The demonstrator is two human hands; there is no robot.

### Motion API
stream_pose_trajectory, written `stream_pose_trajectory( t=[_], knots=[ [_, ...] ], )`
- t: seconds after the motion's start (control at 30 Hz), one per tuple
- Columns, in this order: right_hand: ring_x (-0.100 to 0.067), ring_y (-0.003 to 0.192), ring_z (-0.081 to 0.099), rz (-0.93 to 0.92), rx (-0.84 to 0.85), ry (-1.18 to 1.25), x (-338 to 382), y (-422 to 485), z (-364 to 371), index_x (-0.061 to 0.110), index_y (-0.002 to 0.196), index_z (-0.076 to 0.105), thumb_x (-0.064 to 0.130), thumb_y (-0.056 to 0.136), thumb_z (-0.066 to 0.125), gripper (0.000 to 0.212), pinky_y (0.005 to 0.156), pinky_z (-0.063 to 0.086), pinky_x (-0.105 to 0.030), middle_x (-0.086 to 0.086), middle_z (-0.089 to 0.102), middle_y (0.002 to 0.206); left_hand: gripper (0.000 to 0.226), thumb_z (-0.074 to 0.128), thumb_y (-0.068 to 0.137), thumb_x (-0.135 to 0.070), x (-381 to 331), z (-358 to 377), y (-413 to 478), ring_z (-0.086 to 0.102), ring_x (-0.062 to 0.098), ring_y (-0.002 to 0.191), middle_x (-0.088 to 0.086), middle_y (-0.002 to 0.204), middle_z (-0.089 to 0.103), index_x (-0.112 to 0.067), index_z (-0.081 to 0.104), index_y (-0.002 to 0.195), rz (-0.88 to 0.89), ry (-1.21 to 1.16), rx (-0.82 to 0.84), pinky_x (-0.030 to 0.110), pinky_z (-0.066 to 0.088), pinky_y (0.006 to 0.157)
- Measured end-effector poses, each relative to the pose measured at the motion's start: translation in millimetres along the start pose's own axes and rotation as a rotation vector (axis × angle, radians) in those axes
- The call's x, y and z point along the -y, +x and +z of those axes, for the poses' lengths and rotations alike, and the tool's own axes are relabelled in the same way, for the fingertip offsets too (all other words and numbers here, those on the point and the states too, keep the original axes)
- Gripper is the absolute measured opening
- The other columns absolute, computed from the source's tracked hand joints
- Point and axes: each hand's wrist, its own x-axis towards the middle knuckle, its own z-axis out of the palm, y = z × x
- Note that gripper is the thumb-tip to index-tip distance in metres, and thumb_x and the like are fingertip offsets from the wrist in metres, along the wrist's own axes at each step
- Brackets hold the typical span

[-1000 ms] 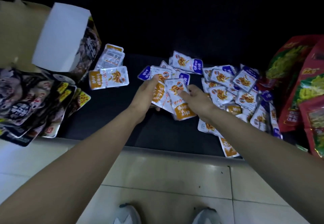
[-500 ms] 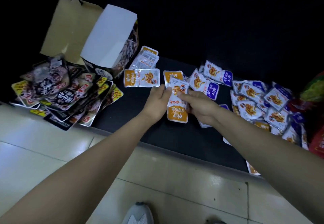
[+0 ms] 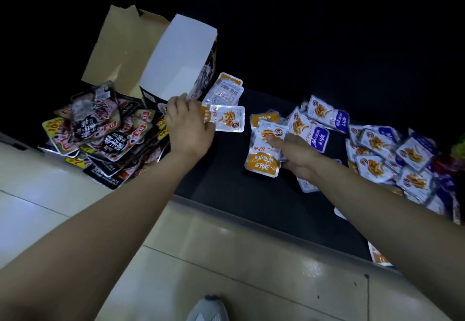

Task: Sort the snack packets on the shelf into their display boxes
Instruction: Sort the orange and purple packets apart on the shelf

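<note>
Left of centre in the frame, just below the open display box (image 3: 176, 69): left grip (image 3: 188, 127), fingers bent, thumb side laid over the orange end of a single orange packet (image 3: 229, 119). Lying flat on the black shelf (image 3: 251, 195), this packet, with its clear end to the right. Cannot tell whether pinched or only touched.

Right of centre: right grip (image 3: 299, 154), closed round a small stack of orange packets (image 3: 263, 152), thumb pressed on top. Slightly fanned, the stack, with orange ends toward the lower edge of the frame.

Just above the single packet and beside the side wall of the box: two face-down packets (image 3: 224, 91), printed backs up.

At the right of the frame: a loose heap of purple packets (image 3: 390, 154) spread over the shelf, with a few orange ones mixed in. At the far right edge, partly cut off: a red and green bag (image 3: 448, 162).

At the left, in front of the box: a pile of dark packets (image 3: 100, 134), some hanging over the shelf edge. Behind it, at upper left: the torn brown flap (image 3: 120, 51) of the box, standing up.

Across the lower part: pale tiled floor (image 3: 226, 257), and at the bottom edge a grey shoe (image 3: 208, 308).
</note>
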Motion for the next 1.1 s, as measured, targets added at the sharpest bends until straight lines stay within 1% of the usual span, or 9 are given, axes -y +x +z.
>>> stream_pose_trajectory(
  t=[0.17,0.27,0.37,0.5,0.63,0.8,0.97,1.03,1.1],
  knots=[
    [-0.015,0.075,0.064,-0.037,-0.005,0.012,6,1,-6,0.015,0.105,0.055,0.026,0.097,0.059,0.014,0.062,0.048,-0.028,-0.004,0.068,0.093,0.044,0.061,0.09,-0.021,0,3,-3,0.012,0.036,0.145,0.02,0.16,0.016,-0.009,0.052,0.131,0.046,-0.054,-0.011,0.046,0.017,0.115],
    [-0.016,0.077,0.063,-0.045,0.003,-0.007,13,3,-5,0.014,0.112,0.053,0.026,0.097,0.059,0.021,0.063,0.05,-0.03,-0.004,0.066,0.095,0.034,0.063,0.088,-0.016,9,-3,-11,0.019,0.037,0.143,0.019,0.156,0.023,-0.011,0.06,0.121,0.048,-0.088,-0.086,0.049,0.024,0.109],
    [-0.014,0.081,0.062,-0.083,0.005,-0.18,12,7,2,0.012,0.119,0.053,0.024,0.098,0.057,0.025,0.063,0.053,-0.025,-0.002,0.065,0.099,0.031,0.061,0.082,-0.008,18,-17,-19,0.029,0.04,0.136,0.02,0.147,0.036,-0.01,0.062,0.113,0.075,-0.09,-0.141,0.05,0.029,0.103],
    [-0.03,0.108,0.06,-0.261,-0.114,-0.624,5,19,6,0.005,0.126,0.051,0.021,0.095,0.061,0.036,0.087,0.047,-0.031,-0.013,0.062,0.122,0.03,0.06,0.079,-0.008,37,-42,-33,0.034,0.037,0.129,0.016,0.135,0.046,-0.013,0.065,0.108,0.028,-0.049,-0.183,0.044,0.027,0.1],
    [-0.037,0.112,0.057,-0.449,-0.249,-0.893,10,22,13,0.0,0.129,0.042,0.016,0.091,0.065,0.047,0.084,0.044,-0.034,-0.021,0.058,0.123,0.033,0.056,0.08,-0.015,64,-59,-46,0.037,0.04,0.124,0.017,0.129,0.05,-0.013,0.066,0.11,-0.065,-0.043,-0.181,0.047,0.029,0.098],
    [-0.038,0.13,0.038,-0.54,-0.265,-1.192,15,24,27,-0.004,0.144,0.03,0.014,0.089,0.065,0.068,0.105,0.033,-0.039,-0.025,0.039,0.14,0.035,0.054,0.086,-0.022,84,-65,-49,0.033,0.037,0.13,0.014,0.136,0.047,-0.015,0.063,0.119,-0.178,-0.018,-0.131,0.042,0.025,0.098],
    [-0.034,0.127,0.043,-0.64,-0.138,-1.037,42,16,65,0.006,0.145,0.034,0.016,0.092,0.062,0.061,0.1,0.039,-0.04,-0.019,0.039,0.14,0.034,0.057,0.091,-0.024,99,-67,-42,0.031,0.032,0.131,0.011,0.136,0.049,-0.018,0.058,0.124,-0.173,-0.034,-0.071,0.041,0.024,0.1],
    [-0.03,0.111,0.055,-0.723,-0.017,-0.906,55,8,94,0.011,0.133,0.048,0.015,0.093,0.06,0.043,0.093,0.048,-0.041,-0.014,0.049,0.128,0.033,0.057,0.092,-0.026,107,-71,-41,0.031,0.031,0.129,0.011,0.135,0.049,-0.019,0.058,0.124,-0.225,-0.083,-0.08,0.04,0.024,0.1],
    [-0.028,0.098,0.06,-0.676,0.125,-0.825,60,0,125,0.013,0.122,0.054,0.021,0.095,0.058,0.029,0.083,0.051,-0.038,-0.009,0.058,0.112,0.035,0.055,0.093,-0.029,117,-74,-41,0.031,0.032,0.13,0.012,0.136,0.048,-0.02,0.056,0.127,-0.288,-0.11,-0.077,0.04,0.023,0.102]
  ],
)
